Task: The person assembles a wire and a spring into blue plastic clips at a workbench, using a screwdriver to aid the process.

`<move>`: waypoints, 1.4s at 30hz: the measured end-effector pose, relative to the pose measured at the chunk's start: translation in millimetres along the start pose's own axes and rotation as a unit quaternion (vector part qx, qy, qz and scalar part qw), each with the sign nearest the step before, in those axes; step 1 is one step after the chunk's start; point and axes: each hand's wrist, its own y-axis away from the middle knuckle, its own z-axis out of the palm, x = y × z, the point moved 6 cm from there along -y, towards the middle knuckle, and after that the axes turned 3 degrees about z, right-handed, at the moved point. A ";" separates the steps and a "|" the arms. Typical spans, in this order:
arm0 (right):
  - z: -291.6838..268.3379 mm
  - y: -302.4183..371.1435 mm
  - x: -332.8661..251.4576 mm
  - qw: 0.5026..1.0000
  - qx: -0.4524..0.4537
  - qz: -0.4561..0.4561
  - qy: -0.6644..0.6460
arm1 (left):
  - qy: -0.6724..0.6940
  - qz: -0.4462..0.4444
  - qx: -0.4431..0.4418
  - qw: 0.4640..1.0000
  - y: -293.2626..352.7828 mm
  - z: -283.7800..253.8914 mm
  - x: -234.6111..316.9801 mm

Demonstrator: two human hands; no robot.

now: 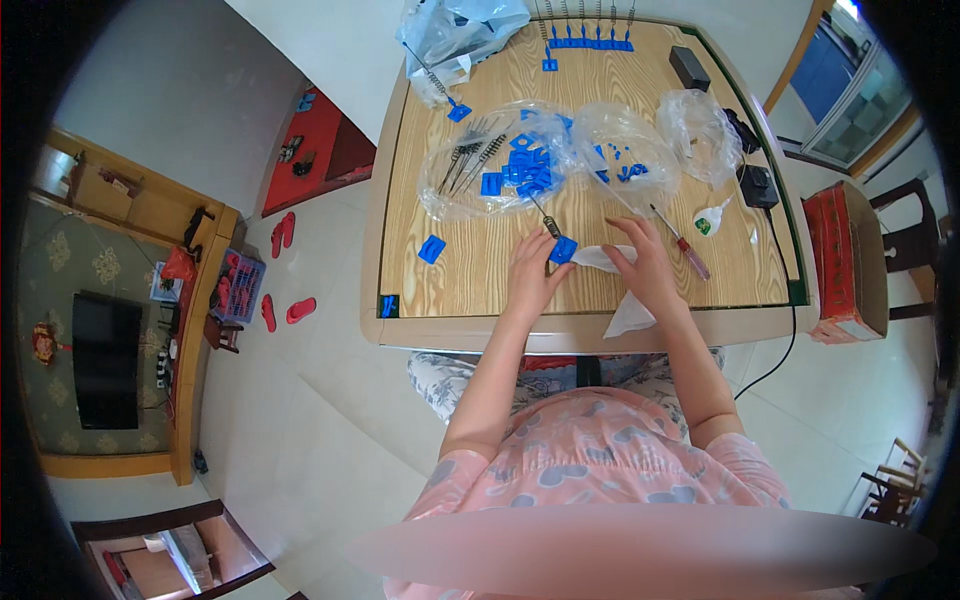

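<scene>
My left hand (536, 272) is closed on a blue square plastic base with a dark coil spring (563, 249), near the front of the table. A thin rod rises from the spring. My right hand (648, 268) rests beside it, thumb and fingers apart. White tissue (598, 259) lies against the right thumb, and a white piece (630, 314) shows below that wrist. Just beyond my hands, a clear plastic bag (455, 205) holds blue square parts (530, 168) and several dark springs (465, 160). A second clear bag (650, 195) has small blue pieces (632, 172).
A screwdriver (690, 256) lies right of my right hand, near a white spoon-shaped item (708, 219). Loose blue squares (432, 249) sit at left. Spring-mounted blue bases (592, 44) line the back edge. A black box (688, 68) and a black device (758, 187) stand at right.
</scene>
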 end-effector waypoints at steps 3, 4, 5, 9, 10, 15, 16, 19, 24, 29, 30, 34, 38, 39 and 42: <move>13.6 -17.0 -38.2 0.998 -0.016 -0.030 -0.057 | 0.056 -0.009 0.069 0.996 2.6 -9.5 1.5; 18.6 -22.8 -50.6 0.996 -0.021 -0.057 -0.068 | 0.046 -0.016 0.063 0.997 1.4 -11.5 1.9; 22.0 -28.6 -55.8 0.996 -0.019 -0.059 -0.067 | 0.036 -0.024 0.057 0.997 0.4 -14.0 2.2; 31.5 -52.2 -81.1 0.989 -0.070 -0.101 -0.081 | 0.109 -0.110 0.079 0.985 -2.3 -41.2 10.5; 30.0 -59.0 -91.0 0.987 -0.086 -0.088 -0.105 | 0.211 -0.126 0.106 0.964 -0.4 -47.9 5.2; 18.1 -93.6 -118.2 0.954 -0.156 -0.042 -0.254 | 0.667 -0.193 0.029 0.719 -7.7 -76.2 17.3; 19.0 -99.1 -123.1 0.938 -0.181 -0.041 -0.292 | 0.667 -0.188 0.031 0.721 -10.5 -84.8 19.9; 18.0 -114.8 -132.1 0.916 -0.208 -0.039 -0.340 | 0.699 -0.170 0.006 0.694 -17.5 -103.9 36.8; 15.8 -122.7 -141.5 0.900 -0.231 -0.036 -0.368 | 0.637 -0.142 0.021 0.758 -21.2 -115.9 48.2; 14.9 -122.8 -138.2 0.893 -0.238 -0.002 -0.383 | 0.625 -0.126 0.030 0.770 -22.0 -115.7 50.1; 14.1 -121.4 -138.3 0.893 -0.236 -0.004 -0.383 | 0.621 -0.120 0.027 0.774 -21.7 -116.0 51.0; 13.8 -120.3 -136.0 0.887 -0.237 0.009 -0.395 | 0.592 -0.079 0.033 0.801 -21.2 -119.7 54.4; 11.1 -116.5 -131.5 0.886 -0.226 0.010 -0.406 | 0.587 -0.074 0.033 0.806 -23.2 -118.6 60.2; 10.2 -116.3 -131.9 0.886 -0.224 0.009 -0.406 | 0.588 -0.092 0.027 0.804 -23.5 -115.6 61.9; 9.5 -111.4 -136.4 0.887 -0.209 -0.009 -0.411 | 0.590 -0.128 0.034 0.797 -20.3 -109.7 59.4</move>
